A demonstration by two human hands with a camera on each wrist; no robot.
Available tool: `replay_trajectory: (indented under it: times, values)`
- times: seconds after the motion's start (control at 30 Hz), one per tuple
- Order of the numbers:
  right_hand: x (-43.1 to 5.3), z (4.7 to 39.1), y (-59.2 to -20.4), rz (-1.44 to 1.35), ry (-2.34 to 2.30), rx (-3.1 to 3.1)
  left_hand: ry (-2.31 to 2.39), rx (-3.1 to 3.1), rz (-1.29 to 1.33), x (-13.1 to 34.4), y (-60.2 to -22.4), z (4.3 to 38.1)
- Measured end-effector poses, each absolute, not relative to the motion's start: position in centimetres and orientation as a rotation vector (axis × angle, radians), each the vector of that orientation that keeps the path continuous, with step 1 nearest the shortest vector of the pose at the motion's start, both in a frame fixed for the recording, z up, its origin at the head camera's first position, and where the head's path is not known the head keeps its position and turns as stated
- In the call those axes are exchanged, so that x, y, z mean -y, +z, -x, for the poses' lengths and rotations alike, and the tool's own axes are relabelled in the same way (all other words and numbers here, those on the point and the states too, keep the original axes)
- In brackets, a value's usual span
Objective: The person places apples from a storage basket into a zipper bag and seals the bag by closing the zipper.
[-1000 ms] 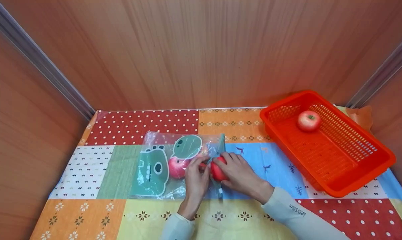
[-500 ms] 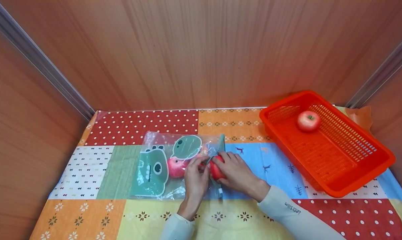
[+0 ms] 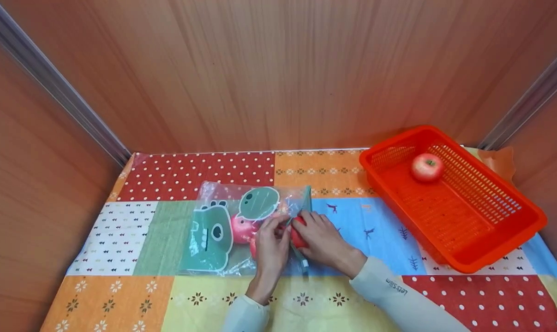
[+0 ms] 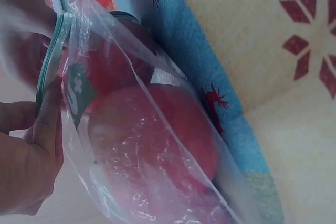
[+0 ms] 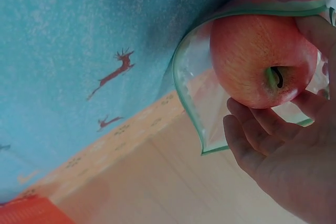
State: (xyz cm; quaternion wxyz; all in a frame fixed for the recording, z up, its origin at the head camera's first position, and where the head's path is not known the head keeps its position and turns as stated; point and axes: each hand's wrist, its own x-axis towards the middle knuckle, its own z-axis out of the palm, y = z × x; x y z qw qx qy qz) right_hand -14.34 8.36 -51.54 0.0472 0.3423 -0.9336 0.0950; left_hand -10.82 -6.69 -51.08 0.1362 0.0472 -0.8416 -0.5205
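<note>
A clear zip bag [image 3: 241, 267] with green cartoon prints lies flat, its green-edged mouth toward the right. Several red apples show inside it, one apple [image 4: 152, 135] filling much of the left wrist view. My left hand [image 3: 271, 249] pinches the edge of the bag's mouth. With curled fingers and thumb, my right hand [image 3: 324, 240] grips another apple [image 5: 257, 61], stem outward, partway into the opening. The green zip rim [image 5: 181, 72] curves around that apple in the right wrist view.
An orange-red plastic basket [image 3: 444, 230] stands at the right, one apple [image 3: 428, 167] in its far part. A patchwork cloth [image 3: 121, 240] covers the table. Wood-grain panels [image 3: 278, 78] rise behind and on both sides.
My right hand has moved slightly left, pushing its apple further into the bag's mouth. Apples inside have shifted a little to the left. The left hand stays nearly still.
</note>
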Motion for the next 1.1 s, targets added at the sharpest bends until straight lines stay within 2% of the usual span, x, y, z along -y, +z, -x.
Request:
replay_trajectory:
  times: [1.1]
  values:
    - [-6.9,14.5,-52.3,-0.949,0.392,2.931,-1.554,2.361,-0.144,7.0,-50.8,10.8]
